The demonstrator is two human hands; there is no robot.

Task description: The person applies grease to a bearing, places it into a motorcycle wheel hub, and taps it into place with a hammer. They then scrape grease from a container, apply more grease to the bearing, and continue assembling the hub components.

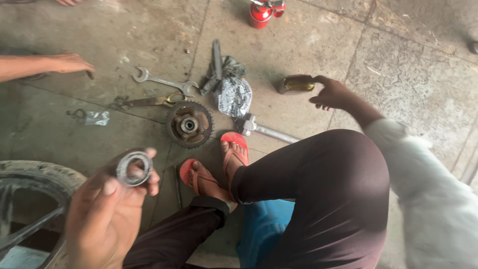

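My left hand (107,209) is low in the head view and grips a round metal bearing ring (133,168) between thumb and fingertips. My right hand (332,93) is stretched out over the concrete floor, its fingertips touching a small tin (297,84) with a yellowish lid. A toothed sprocket hub (189,124) lies on the floor between the hands, just beyond my feet in red sandals (234,149).
An open-ended spanner (164,81), scissors (149,101), a rag with a foil wrap (233,94), a metal axle rod (269,131) and a red can (260,14) lie about. Another person's hand (69,64) reaches in at left. A tyre (35,199) sits bottom left.
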